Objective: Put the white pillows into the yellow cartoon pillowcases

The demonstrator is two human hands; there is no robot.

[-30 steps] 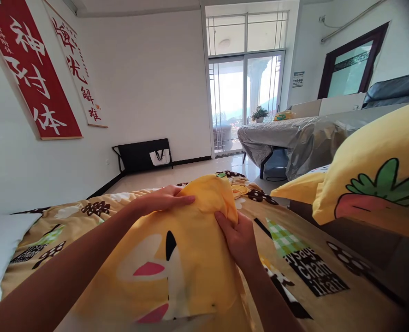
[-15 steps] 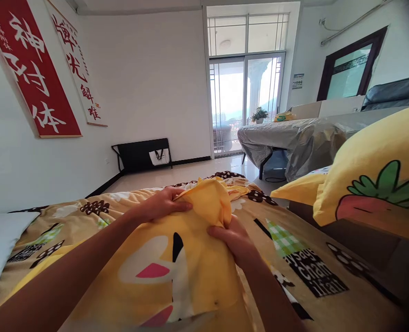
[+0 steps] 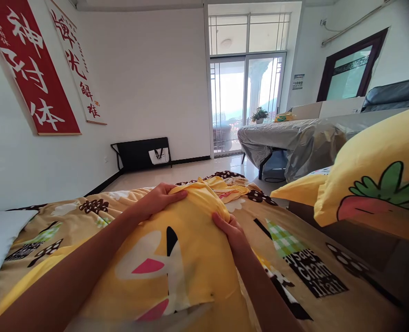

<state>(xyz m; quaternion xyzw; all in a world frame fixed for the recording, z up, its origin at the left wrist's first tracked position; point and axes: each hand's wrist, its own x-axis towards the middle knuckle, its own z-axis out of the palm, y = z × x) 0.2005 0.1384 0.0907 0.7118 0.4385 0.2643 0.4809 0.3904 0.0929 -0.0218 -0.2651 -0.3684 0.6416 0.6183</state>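
Observation:
A yellow pillowcase (image 3: 204, 258) printed with a white, pink and black cartoon lies in front of me, its upper part bulging. My left hand (image 3: 163, 198) grips its far left edge, thumb on top and fingers curled underneath. On the far right edge, my right hand (image 3: 230, 230) pinches the cloth in the same way. The pillowcase's far rim is gathered between the two hands, and what fills the bulge is hidden by the fabric. Under it spreads a tan patterned blanket (image 3: 315, 249).
At right, a yellow pillow with a carrot print (image 3: 377, 184) rests near the blanket. A white pillow (image 3: 3, 249) lies at the left edge. Beyond are a plastic-covered table (image 3: 276, 133), a black folded frame (image 3: 135, 154) by the wall and a glass door (image 3: 245, 101).
The cloth flap that stood up between my hands now lies smoother and rounder. My left hand has shifted slightly left and up; my right hand has moved slightly up and right. Both keep their grip.

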